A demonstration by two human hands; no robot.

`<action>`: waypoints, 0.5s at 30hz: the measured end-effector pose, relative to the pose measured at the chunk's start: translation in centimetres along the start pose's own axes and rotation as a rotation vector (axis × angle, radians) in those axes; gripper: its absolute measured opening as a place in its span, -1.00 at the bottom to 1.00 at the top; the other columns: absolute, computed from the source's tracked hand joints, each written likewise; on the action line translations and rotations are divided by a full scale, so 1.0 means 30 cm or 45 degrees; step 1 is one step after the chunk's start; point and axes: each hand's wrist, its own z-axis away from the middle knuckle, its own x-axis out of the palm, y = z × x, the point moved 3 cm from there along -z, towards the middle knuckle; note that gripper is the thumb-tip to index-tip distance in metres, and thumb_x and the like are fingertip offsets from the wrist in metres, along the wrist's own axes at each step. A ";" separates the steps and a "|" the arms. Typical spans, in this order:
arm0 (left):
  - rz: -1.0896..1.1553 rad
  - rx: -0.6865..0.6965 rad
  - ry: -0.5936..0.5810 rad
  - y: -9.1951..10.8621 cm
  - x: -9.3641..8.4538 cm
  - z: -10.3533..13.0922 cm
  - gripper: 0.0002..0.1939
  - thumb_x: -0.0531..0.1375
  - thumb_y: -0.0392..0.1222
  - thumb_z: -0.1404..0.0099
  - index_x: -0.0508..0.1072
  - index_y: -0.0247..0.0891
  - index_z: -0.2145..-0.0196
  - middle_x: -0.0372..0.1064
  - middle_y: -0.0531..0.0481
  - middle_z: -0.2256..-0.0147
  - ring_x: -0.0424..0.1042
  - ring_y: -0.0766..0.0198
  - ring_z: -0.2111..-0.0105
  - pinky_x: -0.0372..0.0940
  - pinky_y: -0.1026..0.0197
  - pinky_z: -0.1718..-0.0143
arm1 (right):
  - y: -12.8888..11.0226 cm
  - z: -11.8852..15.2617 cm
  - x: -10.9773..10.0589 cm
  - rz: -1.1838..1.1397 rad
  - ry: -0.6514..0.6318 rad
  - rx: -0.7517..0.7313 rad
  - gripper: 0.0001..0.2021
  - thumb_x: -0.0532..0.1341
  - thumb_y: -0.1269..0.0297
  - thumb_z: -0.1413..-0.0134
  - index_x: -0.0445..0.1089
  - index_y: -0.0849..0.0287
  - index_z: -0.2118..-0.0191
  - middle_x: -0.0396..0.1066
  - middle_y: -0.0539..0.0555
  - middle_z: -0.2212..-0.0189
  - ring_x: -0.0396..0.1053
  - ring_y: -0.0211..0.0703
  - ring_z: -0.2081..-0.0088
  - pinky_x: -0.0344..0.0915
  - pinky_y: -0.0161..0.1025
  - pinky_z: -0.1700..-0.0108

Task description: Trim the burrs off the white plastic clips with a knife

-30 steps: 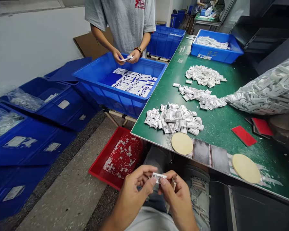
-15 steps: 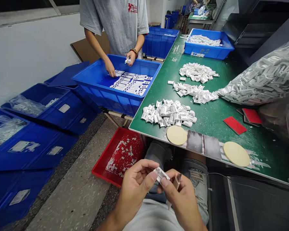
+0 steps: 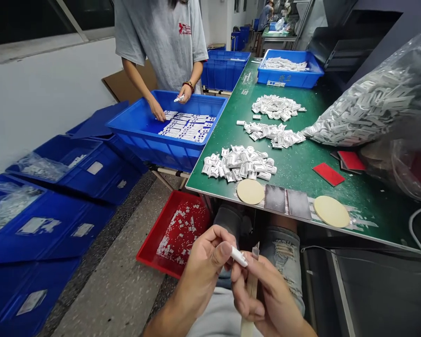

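Above my lap, my left hand point(image 3: 206, 262) pinches a small white plastic part point(image 3: 238, 256) between thumb and fingers. My right hand point(image 3: 263, 290) is closed around a knife-like tool with a pale flat handle point(image 3: 251, 285) and a short metal blade point(image 3: 255, 250) pointing up. The right thumb or a fingertip touches the near end of the part. On the green table point(image 3: 224, 140) ahead lies a pile of similar white parts point(image 3: 240, 163). Below, left of my knees, a red tray point(image 3: 150, 255) holds white scraps and small bits.
Across from me a co-worker's hands point(image 3: 157, 111) arrange white pieces in a blue bin point(image 3: 133, 140). Along the table edge lie round cream discs point(image 3: 250, 192) and dark abrasive pads point(image 3: 299, 204). A clear bag of white parts point(image 3: 368, 107) slumps at right. Blue crates point(image 3: 66, 206) line the left.
The white part has been turned over between my fingers and now shows its rounded side. The tool in my right hand has swung more upright. My view has shifted slightly.
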 end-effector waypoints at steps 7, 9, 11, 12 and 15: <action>-0.042 0.000 0.031 -0.002 0.012 0.017 -0.62 0.42 0.03 -0.17 0.38 -0.29 0.36 0.34 0.12 0.43 0.35 0.52 0.61 0.20 0.44 0.55 | 0.006 0.010 -0.006 0.018 0.000 -0.015 -0.64 0.22 0.05 -0.25 0.46 0.29 0.36 0.38 0.00 0.74 -0.20 -0.53 0.78 -0.21 -0.47 0.71; -0.047 -0.012 0.029 -0.006 0.017 0.021 -0.64 0.40 0.03 -0.20 0.39 -0.28 0.35 0.33 0.12 0.47 0.34 0.50 0.61 0.18 0.44 0.56 | 0.001 0.018 -0.004 0.054 0.016 -0.026 -0.64 0.23 0.03 -0.23 0.44 0.28 0.37 0.37 -0.02 0.74 -0.20 -0.53 0.78 -0.22 -0.46 0.70; -0.058 -0.036 0.040 -0.012 0.020 0.022 -0.69 0.36 0.02 -0.25 0.43 -0.27 0.30 0.36 0.10 0.47 0.35 0.47 0.59 0.21 0.42 0.54 | -0.008 0.026 -0.002 0.106 0.035 -0.058 -0.63 0.24 0.00 -0.22 0.42 0.26 0.37 0.35 -0.04 0.75 -0.20 -0.52 0.78 -0.23 -0.46 0.71; -0.069 -0.045 0.053 -0.014 0.022 0.022 -0.71 0.34 0.01 -0.28 0.44 -0.27 0.29 0.38 0.09 0.46 0.36 0.46 0.57 0.24 0.41 0.51 | -0.012 0.029 -0.002 0.138 0.051 -0.076 -0.62 0.25 -0.02 -0.21 0.41 0.26 0.37 0.35 -0.04 0.74 -0.19 -0.52 0.78 -0.23 -0.46 0.70; -0.115 -0.047 0.096 -0.021 0.025 0.015 -0.74 0.29 -0.02 -0.33 0.45 -0.28 0.32 0.38 0.07 0.45 0.35 0.44 0.52 0.26 0.39 0.45 | -0.023 0.027 -0.008 0.222 0.107 -0.102 -0.59 0.26 -0.09 -0.17 0.39 0.24 0.37 0.35 -0.05 0.74 -0.18 -0.53 0.77 -0.24 -0.47 0.70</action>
